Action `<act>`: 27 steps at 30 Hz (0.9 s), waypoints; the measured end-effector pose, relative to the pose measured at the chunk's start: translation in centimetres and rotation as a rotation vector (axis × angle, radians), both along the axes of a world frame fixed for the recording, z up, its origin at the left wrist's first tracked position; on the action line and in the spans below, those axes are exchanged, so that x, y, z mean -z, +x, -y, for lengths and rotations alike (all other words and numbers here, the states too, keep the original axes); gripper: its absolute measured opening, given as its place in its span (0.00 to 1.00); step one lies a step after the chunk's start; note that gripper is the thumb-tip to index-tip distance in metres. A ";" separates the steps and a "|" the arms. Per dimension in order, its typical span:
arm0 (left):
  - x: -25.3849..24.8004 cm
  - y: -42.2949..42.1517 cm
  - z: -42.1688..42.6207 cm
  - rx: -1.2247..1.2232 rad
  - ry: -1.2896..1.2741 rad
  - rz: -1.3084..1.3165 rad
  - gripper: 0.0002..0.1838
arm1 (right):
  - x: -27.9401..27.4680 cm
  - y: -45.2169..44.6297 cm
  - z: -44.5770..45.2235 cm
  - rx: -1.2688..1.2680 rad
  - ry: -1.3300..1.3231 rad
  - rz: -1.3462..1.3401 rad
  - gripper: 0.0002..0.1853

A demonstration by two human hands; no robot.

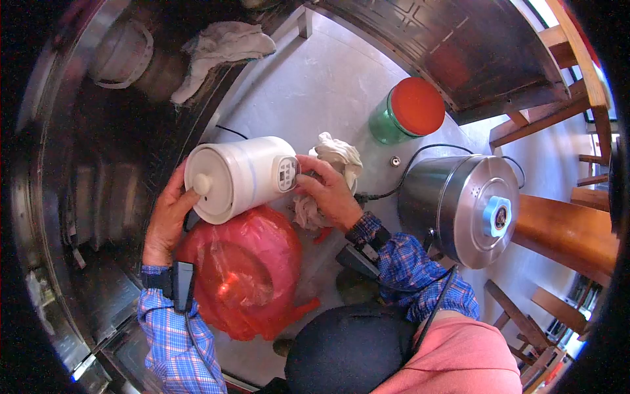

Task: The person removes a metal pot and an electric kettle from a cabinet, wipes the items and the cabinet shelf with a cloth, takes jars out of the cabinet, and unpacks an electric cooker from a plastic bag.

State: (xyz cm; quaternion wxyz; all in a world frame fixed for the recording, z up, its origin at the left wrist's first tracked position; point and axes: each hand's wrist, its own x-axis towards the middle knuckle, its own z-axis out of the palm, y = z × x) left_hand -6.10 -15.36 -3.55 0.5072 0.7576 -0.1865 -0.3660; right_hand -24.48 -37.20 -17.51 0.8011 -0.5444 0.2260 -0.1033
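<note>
A white electric stew pot [246, 172] with a knobbed lid [205, 185] is between my two hands, its control panel [287, 173] facing right. My left hand [167, 220] grips the pot's left side, thumb near the lid's rim and the other fingers mostly hidden behind it. On the other side, my right hand [331, 194] has its thumb and forefinger at the edge of the panel. Beneath the pot lies a red plastic bag [262, 276]. A crumpled white cloth [338, 154] is just behind my right hand.
At the right stands a steel rice cooker [453, 210] with a black cord [420, 161]. A green jar with a red lid [417, 107] is farther back. Another cloth [226, 49] rests on the dark metal unit at left. Wooden stools [551, 223] line the right side.
</note>
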 end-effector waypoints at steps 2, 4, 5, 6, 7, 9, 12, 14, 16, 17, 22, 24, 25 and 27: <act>-0.2 -0.1 0.1 0.005 -0.009 -0.008 0.35 | -0.9 0.0 0.1 0.006 0.035 -0.002 0.21; -0.3 -0.2 0.1 0.009 -0.017 -0.015 0.35 | -1.2 0.1 0.0 0.010 0.071 -0.004 0.20; -0.4 -0.2 0.0 0.011 -0.015 -0.011 0.34 | -1.1 0.2 0.0 0.019 0.068 0.000 0.20; -0.4 -0.2 0.0 0.013 -0.014 -0.007 0.34 | -1.1 0.2 0.0 0.028 0.066 0.004 0.19; -0.3 -0.3 -0.1 0.012 -0.014 -0.007 0.34 | -1.1 0.3 0.1 0.027 0.065 0.004 0.19; -0.2 -0.4 -0.2 -0.013 -0.001 0.007 0.34 | -1.3 0.3 0.2 0.012 0.019 -0.016 0.19; -0.1 -0.5 -0.2 -0.020 -0.018 -0.004 0.34 | -0.8 0.5 0.1 0.038 -0.015 -0.020 0.19; -0.3 -0.5 -0.1 -0.019 -0.003 -0.003 0.35 | -1.6 0.6 0.2 0.033 -0.010 -0.040 0.19; -0.4 -0.5 0.0 -0.017 0.012 -0.002 0.37 | -2.4 0.8 0.3 0.027 -0.004 -0.060 0.18; -0.4 -0.6 0.0 -0.016 0.017 -0.003 0.37 | -2.8 0.9 0.3 0.034 0.015 -0.077 0.18; -0.4 -0.8 0.1 -0.031 -0.006 0.012 0.33 | -2.1 1.1 0.4 0.059 0.045 -0.080 0.17; -0.7 -1.0 0.2 -0.042 0.016 -0.004 0.33 | -2.0 1.2 0.4 0.057 0.050 -0.097 0.17; -0.7 -0.9 0.1 -0.042 0.016 -0.004 0.33 | -1.9 1.2 0.5 0.057 0.051 -0.096 0.17; -0.3 -0.7 -0.1 -0.029 0.017 0.006 0.33 | -1.8 1.3 0.6 0.032 0.066 -0.124 0.17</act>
